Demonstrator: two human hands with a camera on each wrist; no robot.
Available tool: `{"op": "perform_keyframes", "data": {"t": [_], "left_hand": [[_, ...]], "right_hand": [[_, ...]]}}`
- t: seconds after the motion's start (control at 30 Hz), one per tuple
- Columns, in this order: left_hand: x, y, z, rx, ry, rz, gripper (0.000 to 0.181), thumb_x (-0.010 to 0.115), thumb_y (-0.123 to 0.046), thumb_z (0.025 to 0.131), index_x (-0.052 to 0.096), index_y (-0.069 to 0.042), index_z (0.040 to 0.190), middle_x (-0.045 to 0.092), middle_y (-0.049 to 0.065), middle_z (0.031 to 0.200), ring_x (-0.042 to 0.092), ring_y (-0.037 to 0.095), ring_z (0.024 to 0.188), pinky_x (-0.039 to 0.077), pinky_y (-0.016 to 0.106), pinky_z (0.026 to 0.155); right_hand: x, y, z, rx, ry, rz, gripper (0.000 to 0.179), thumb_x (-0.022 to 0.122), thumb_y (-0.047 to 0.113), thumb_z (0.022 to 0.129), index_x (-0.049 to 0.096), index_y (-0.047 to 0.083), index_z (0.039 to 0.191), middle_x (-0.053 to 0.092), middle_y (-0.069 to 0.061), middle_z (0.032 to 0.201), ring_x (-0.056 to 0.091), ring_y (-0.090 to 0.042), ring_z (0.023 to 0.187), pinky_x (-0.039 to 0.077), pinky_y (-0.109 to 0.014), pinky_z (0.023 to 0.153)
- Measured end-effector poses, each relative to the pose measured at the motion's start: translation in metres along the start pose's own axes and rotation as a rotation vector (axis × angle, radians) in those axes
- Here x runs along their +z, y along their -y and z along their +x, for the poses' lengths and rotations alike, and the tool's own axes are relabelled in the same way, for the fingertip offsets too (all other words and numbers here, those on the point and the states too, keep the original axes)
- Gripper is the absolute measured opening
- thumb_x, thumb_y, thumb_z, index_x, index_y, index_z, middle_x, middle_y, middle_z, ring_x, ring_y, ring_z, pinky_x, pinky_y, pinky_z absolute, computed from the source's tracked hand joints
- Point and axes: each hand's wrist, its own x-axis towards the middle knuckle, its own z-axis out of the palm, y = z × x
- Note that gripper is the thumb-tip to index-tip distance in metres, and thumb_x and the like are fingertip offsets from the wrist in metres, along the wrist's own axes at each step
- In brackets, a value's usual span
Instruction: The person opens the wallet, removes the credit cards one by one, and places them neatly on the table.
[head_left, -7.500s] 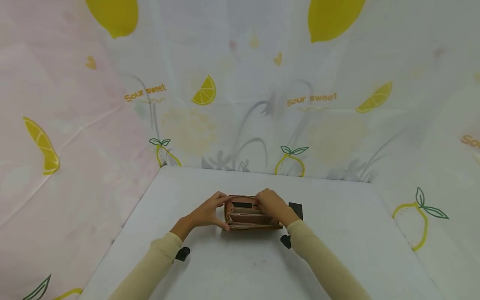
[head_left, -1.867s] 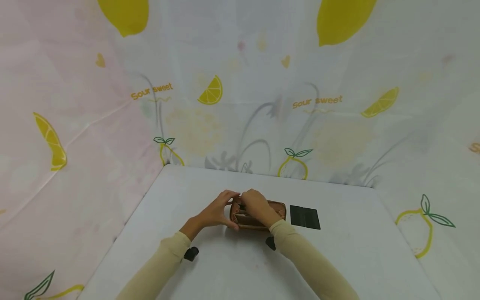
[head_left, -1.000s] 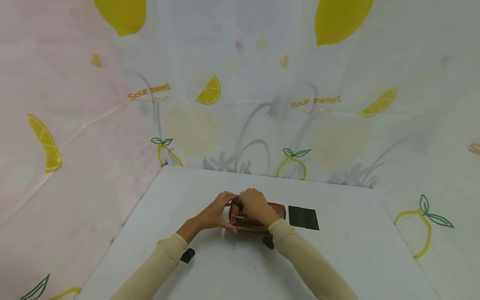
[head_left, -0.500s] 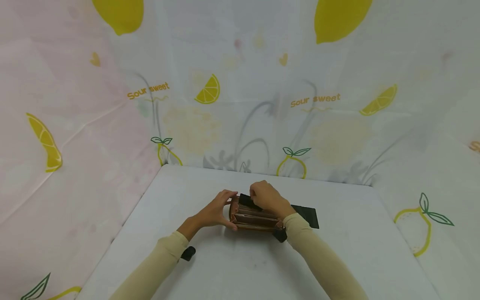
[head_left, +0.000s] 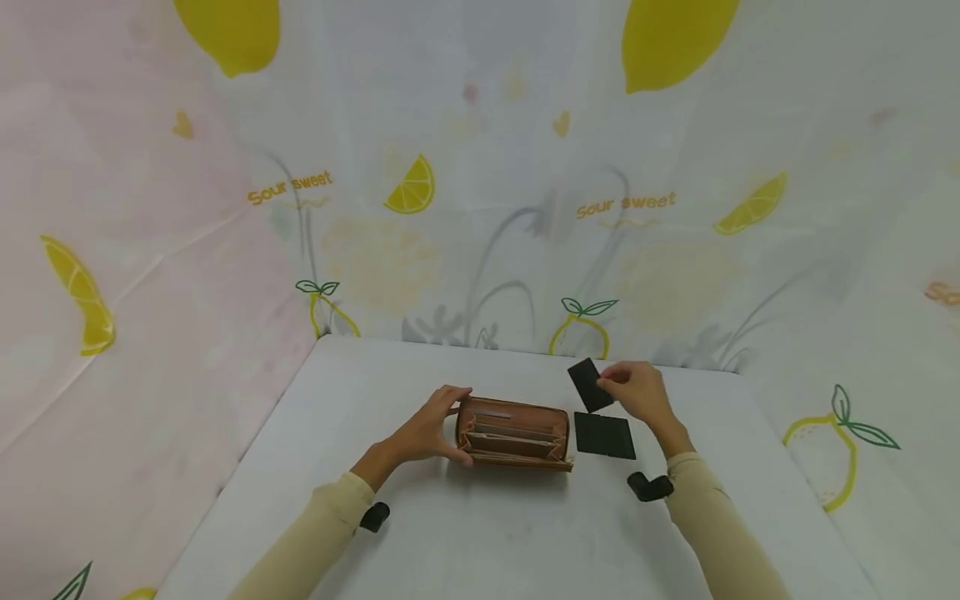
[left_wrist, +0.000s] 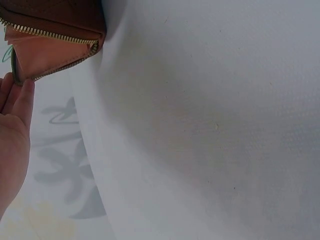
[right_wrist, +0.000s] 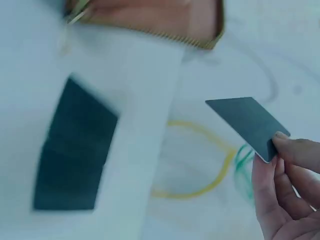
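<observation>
A brown zip-around wallet (head_left: 513, 433) sits unzipped on the table, its inner compartments facing up. My left hand (head_left: 422, 433) grips its left end, fingers at the back rim and thumb at the front. In the left wrist view, the gold zip teeth of the wallet (left_wrist: 50, 52) show beside my left hand (left_wrist: 14, 145). My right hand (head_left: 641, 392) pinches a thin black card (head_left: 588, 383) by one edge, raised to the right of the wallet. Two black cards (head_left: 604, 435) lie edge to edge below it; they are blurred in the right wrist view.
The white table (head_left: 480, 533) extends around the wallet, with its back edge close behind the raised card. A lemon-print cloth (head_left: 480, 250) hangs along the back and both sides. Black wrist devices (head_left: 649, 487) sit under both forearms.
My right hand has drawn a black card out of the wallet and carried it right, above the cards on the table. Earlier, a second card came to lie there. My left hand stays on the wallet.
</observation>
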Motion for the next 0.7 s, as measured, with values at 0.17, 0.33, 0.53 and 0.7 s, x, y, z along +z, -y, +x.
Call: {"op": "perform_keyframes", "data": {"t": [0.17, 0.33, 0.53, 0.7], "left_hand": [[0.002, -0.001, -0.007, -0.006, -0.004, 0.0, 0.119, 0.092, -0.043, 0.058, 0.029, -0.001, 0.15, 0.036, 0.02, 0.142, 0.036, 0.026, 0.132, 0.041, 0.036, 0.104], [0.0, -0.002, -0.006, -0.011, -0.007, 0.002, 0.118, 0.092, -0.043, 0.058, 0.03, -0.005, 0.15, 0.036, 0.014, 0.142, 0.036, 0.025, 0.133, 0.041, 0.034, 0.105], [-0.002, -0.003, -0.003, -0.02, -0.01, 0.006, 0.117, 0.092, -0.045, 0.058, 0.031, -0.006, 0.15, 0.037, 0.009, 0.141, 0.036, 0.023, 0.132, 0.04, 0.032, 0.105], [0.0, -0.002, -0.001, -0.024, -0.007, -0.004, 0.117, 0.092, -0.046, 0.058, 0.031, -0.007, 0.15, 0.037, 0.008, 0.14, 0.036, 0.022, 0.132, 0.04, 0.031, 0.105]], "right_hand": [[-0.017, -0.053, -0.026, 0.186, 0.039, 0.029, 0.022, 0.074, 0.017, 0.087, 0.074, -0.003, 0.096, 0.072, -0.011, 0.083, 0.068, -0.016, 0.065, 0.051, -0.031, 0.062], [-0.03, -0.091, -0.046, 0.363, 0.065, 0.137, 0.028, 0.073, 0.014, 0.087, 0.07, -0.011, 0.101, 0.071, -0.01, 0.084, 0.067, -0.014, 0.068, 0.054, -0.027, 0.063], [-0.028, -0.115, -0.058, 0.498, 0.074, 0.215, 0.028, 0.073, 0.011, 0.086, 0.069, -0.013, 0.1, 0.07, -0.006, 0.082, 0.066, -0.014, 0.069, 0.054, -0.027, 0.063], [-0.02, -0.119, -0.063, 0.54, 0.047, 0.11, 0.027, 0.077, 0.02, 0.083, 0.075, -0.006, 0.091, 0.07, -0.003, 0.071, 0.063, -0.02, 0.075, 0.046, -0.029, 0.065]]}}
